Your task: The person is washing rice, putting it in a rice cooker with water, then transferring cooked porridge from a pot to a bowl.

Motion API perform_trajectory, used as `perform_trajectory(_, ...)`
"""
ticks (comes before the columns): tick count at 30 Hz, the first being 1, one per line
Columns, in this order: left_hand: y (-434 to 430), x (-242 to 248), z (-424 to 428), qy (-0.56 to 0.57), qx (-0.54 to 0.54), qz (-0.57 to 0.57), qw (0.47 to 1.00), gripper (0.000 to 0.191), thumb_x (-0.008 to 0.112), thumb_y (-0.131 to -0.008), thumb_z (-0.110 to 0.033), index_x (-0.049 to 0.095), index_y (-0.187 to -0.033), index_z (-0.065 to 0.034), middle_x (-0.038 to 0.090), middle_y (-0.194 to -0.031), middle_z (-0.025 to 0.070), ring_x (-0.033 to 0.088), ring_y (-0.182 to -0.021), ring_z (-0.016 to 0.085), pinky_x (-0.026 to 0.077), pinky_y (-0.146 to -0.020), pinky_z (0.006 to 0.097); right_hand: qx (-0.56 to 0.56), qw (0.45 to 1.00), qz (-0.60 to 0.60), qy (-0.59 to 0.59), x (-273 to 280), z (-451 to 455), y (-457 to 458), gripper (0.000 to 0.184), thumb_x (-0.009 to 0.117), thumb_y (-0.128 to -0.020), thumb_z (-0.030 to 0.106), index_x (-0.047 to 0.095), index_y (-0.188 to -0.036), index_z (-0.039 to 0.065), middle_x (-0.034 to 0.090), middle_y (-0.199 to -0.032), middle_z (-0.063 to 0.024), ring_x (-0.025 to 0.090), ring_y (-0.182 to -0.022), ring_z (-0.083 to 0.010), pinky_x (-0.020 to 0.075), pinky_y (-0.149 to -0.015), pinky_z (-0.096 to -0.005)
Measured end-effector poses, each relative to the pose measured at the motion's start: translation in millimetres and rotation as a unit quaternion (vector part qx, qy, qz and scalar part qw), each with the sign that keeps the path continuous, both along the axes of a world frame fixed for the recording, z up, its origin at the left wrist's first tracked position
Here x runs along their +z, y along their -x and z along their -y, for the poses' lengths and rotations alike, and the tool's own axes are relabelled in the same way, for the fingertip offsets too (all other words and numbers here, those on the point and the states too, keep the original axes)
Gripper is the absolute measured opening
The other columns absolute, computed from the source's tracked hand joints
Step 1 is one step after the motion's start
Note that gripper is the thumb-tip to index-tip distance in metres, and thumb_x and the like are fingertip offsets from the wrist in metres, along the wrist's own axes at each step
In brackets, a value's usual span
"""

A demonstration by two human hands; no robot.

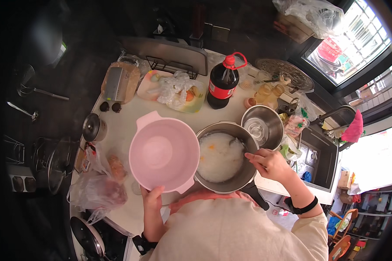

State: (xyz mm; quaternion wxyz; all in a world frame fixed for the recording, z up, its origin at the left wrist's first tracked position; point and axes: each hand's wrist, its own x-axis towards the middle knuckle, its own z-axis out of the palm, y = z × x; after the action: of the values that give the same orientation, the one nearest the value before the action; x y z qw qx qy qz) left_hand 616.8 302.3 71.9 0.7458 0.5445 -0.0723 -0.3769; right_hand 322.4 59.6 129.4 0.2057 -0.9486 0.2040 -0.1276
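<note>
My left hand (152, 195) grips the lower rim of an empty pink plastic basin (164, 154) with two tab handles. Close on its right stands a metal pot (253, 163) holding a whitish, porridge-like food (220, 158) with a few orange bits. My right hand (264, 163) is at the pot's right rim, fingers bent over the inside; a dark utensil end shows in the food near the upper right, but whether the hand holds its handle is hidden. A stainless steel bowl (263, 126) with a little clear liquid sits behind the pot.
A large cola bottle (223, 83) stands behind the pot. A cutting board (199, 105) bears plastic bags and food. Plastic bags of food (101, 192) lie at left near a small lidded pot (93, 127). A sink (323, 160) is at right, a frying pan (86, 236) at lower left.
</note>
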Motion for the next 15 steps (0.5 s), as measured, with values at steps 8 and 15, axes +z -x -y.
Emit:
perform_trajectory(8, 6.5, 5.9, 3.3, 0.026, -0.057, 0.016, 0.998, 0.085, 0.070, -0.058, -0.006, 0.033, -0.134, 0.0004, 0.047, -0.125, 0.0127, 0.047, -0.117, 0.026, 0.038, -0.098, 0.0390, 0.021, 0.993, -0.115, -0.007, -17.3, -25.3, -0.7, 0.037, 0.071, -0.072, 0.032, 0.066, -0.101, 0.009, 0.058, -0.091, -0.0061, 0.057, -0.087, -0.0238, 0.0486, -0.072, -0.0342)
perform_trajectory(15, 26.4, 35.4, 36.5, 0.053, -0.160, 0.020, 0.985, 0.082, 0.072, -0.060, -0.016, 0.035, -0.131, 0.0030, 0.049, -0.121, 0.0136, 0.050, -0.113, 0.024, 0.042, -0.093, 0.0374, 0.061, 0.998, 0.015, 0.005, 74.9, -46.1, -74.4, 0.064, 0.065, -0.078, 0.034, 0.047, -0.129, 0.001, 0.055, -0.093, -0.0075, 0.050, -0.085, -0.0239, 0.0390, -0.077, -0.0352)
